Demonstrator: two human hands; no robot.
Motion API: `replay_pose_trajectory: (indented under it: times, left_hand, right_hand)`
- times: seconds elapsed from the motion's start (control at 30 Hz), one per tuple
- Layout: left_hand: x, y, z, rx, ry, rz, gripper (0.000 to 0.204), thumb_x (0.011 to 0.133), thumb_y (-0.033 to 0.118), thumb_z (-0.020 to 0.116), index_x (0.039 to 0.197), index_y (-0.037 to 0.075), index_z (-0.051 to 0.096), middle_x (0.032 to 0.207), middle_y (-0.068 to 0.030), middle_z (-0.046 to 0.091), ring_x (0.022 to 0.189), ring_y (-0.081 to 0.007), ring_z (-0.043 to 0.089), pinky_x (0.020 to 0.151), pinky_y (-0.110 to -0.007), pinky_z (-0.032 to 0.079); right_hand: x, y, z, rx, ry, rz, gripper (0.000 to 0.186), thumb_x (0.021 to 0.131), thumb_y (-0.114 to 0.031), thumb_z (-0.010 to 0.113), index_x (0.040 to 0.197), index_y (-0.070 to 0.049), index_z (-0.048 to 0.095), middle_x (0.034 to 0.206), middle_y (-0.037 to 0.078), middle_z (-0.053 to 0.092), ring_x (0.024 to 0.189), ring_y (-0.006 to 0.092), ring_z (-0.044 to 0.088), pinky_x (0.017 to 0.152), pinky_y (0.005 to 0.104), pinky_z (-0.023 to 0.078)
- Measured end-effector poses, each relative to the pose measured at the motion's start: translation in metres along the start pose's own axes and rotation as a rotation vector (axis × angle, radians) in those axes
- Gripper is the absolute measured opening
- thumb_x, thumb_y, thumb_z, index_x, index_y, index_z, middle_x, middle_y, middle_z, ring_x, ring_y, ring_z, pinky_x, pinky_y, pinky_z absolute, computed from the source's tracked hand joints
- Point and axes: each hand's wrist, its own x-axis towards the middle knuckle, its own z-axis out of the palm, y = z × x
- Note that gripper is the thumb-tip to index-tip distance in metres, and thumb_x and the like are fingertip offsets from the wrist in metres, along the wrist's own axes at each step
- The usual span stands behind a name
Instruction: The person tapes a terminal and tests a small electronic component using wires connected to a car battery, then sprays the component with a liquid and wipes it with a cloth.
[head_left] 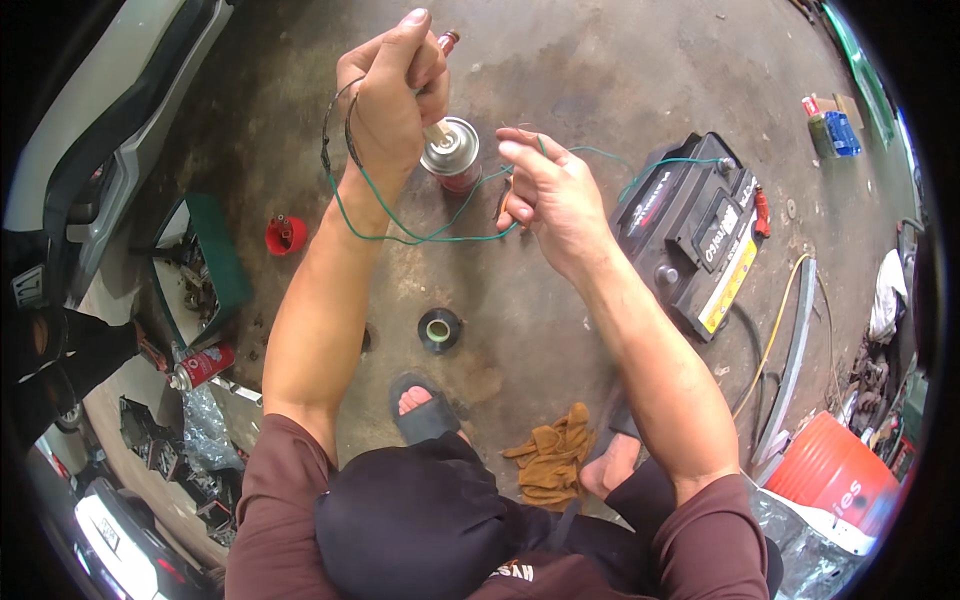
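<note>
The left hand was raised over the small gas canister, its grip closed around a small component with dark leads. A green wire sagged from there rightward to the right hand, pinched in its fingertips, then ran on to the car battery.

The person wears a maroon short-sleeved shirt, its sleeves ending above the elbows at the lower frame. Dark trousers cover the knees, and black sandals sit on both feet.
</note>
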Motion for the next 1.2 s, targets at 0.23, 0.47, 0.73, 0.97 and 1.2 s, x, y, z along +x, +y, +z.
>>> replay_pose_trajectory:
  times: [0.23,0.47,0.73,0.97,1.2]
  left_hand:
    - [0.003,-0.007,-0.004,-0.027,0.008,0.003,0.047,0.111,0.026,0.051,0.069,0.011,0.035,0.067,-0.0017,0.038,0.047,-0.0102,0.027,0.044,-0.030,0.021]
    - [0.006,-0.015,-0.005,-0.048,0.064,0.009,0.048,0.111,0.026,0.052,0.068,0.011,0.036,0.067,-0.0015,0.038,0.047,-0.0106,0.028,0.044,-0.030,0.022]
    - [-0.001,-0.011,-0.001,0.048,0.054,0.009,0.047,0.111,0.024,0.051,0.069,0.010,0.036,0.067,-0.0018,0.037,0.046,-0.0106,0.029,0.045,-0.030,0.023]
    - [-0.036,-0.017,0.015,0.201,-0.210,0.191,0.051,0.113,0.019,0.045,0.065,0.005,0.036,0.066,-0.0044,0.041,0.048,-0.0101,0.033,0.047,-0.030,0.023]
    - [-0.060,-0.035,0.029,0.225,-0.201,0.223,0.056,0.115,0.019,0.045,0.061,0.005,0.035,0.063,-0.0045,0.041,0.049,-0.0102,0.034,0.046,-0.030,0.023]
  right_hand:
    - [-0.008,0.017,-0.009,-0.091,0.031,-0.035,0.066,0.096,-0.018,0.080,0.151,0.003,0.049,0.069,-0.002,0.049,0.053,0.0110,0.049,0.051,0.0356,0.058]
    - [0.034,0.030,0.020,-0.805,0.082,-0.131,0.106,0.077,-0.025,0.093,0.168,-0.018,0.039,0.101,0.012,0.076,0.086,0.0256,0.076,0.069,0.0405,0.065]
    - [0.053,0.036,0.021,-0.906,0.037,-0.212,0.081,0.073,-0.028,0.095,0.146,-0.013,0.062,0.120,0.018,0.080,0.115,0.0339,0.076,0.101,0.0431,0.060]
    - [0.020,0.044,0.000,-0.820,0.050,-0.369,0.065,0.072,-0.022,0.093,0.130,-0.009,0.067,0.113,0.021,0.079,0.110,0.0396,0.076,0.096,0.0507,0.060]
    - [-0.005,0.057,-0.018,-0.858,0.084,-0.432,0.070,0.078,-0.017,0.092,0.138,-0.006,0.057,0.120,0.022,0.076,0.116,0.0407,0.073,0.103,0.0486,0.055]
